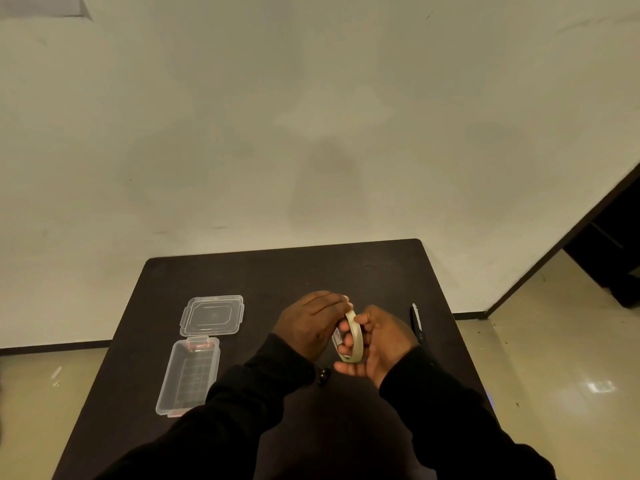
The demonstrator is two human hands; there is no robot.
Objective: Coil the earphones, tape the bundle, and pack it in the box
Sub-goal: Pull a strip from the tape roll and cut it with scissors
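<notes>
Cream tape roll is gripped upright by both hands, left and right, seemingly to free its end, the black earphones barely showing beneath, clear box waiting open on the surface.

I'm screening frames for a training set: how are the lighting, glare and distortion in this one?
Head view: dim, warm light; the dark table swallows detail, and soft shadows fall on the wall. A glare patch sits on the floor at right. Wide-angle bending shows at the edges. Both hands hold the tape roll, fairly sharp.
</notes>
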